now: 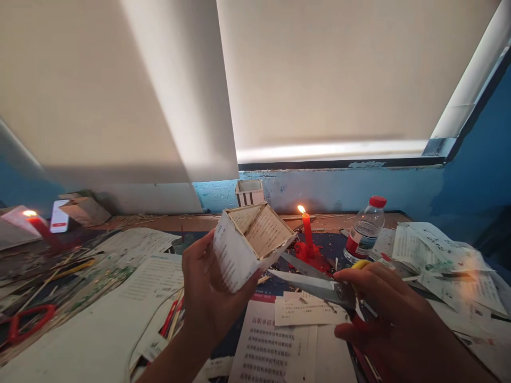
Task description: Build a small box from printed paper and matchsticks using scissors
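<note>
My left hand [211,298] is wrapped round a small open paper box [235,255], tilted so that its printed inner walls face me. In my right hand [383,303] is a pair of scissors [319,287], its blades parted and pointing left at the box's lower right corner. Whether the blades touch the box, I cannot tell. Just behind the blades a lit red candle [306,234] stands in a puddle of red wax. Below the scissors lie a printed paper strip [307,310] and a printed sheet [271,346].
A plastic bottle with a red cap [365,231] stands right of the candle. Another small box [249,192] sits against the wall. At left are a second lit candle [40,226], a phone [59,215] and red-handled scissors [32,324]. Papers [439,250] cover the right side.
</note>
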Tool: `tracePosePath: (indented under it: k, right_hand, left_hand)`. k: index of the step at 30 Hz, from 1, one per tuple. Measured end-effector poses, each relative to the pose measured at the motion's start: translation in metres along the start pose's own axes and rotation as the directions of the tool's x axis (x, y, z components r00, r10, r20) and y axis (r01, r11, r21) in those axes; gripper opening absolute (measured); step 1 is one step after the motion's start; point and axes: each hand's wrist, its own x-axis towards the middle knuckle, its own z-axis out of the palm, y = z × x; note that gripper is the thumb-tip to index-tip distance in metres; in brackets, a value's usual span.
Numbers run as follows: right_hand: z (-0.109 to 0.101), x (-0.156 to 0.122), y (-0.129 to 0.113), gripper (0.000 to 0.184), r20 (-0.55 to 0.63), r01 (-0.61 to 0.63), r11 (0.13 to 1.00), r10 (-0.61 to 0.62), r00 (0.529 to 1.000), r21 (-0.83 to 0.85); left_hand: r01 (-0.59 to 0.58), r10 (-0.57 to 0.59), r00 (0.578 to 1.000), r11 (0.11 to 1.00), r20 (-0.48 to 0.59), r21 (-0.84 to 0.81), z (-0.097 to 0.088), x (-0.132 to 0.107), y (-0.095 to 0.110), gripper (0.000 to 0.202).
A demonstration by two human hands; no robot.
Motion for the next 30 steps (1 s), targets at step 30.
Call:
tracePosePath:
  k: [30]
  right_hand:
    - [0.021, -0.005, -0.027, 0.034, 0.048, -0.043, 0.999, 0.044, 0.998, -0.018]
  left_hand:
    - [-0.288, 0.337, 0.939, 0.875, -0.064, 0.39, -0.002, 0.003, -0.011, 0.094]
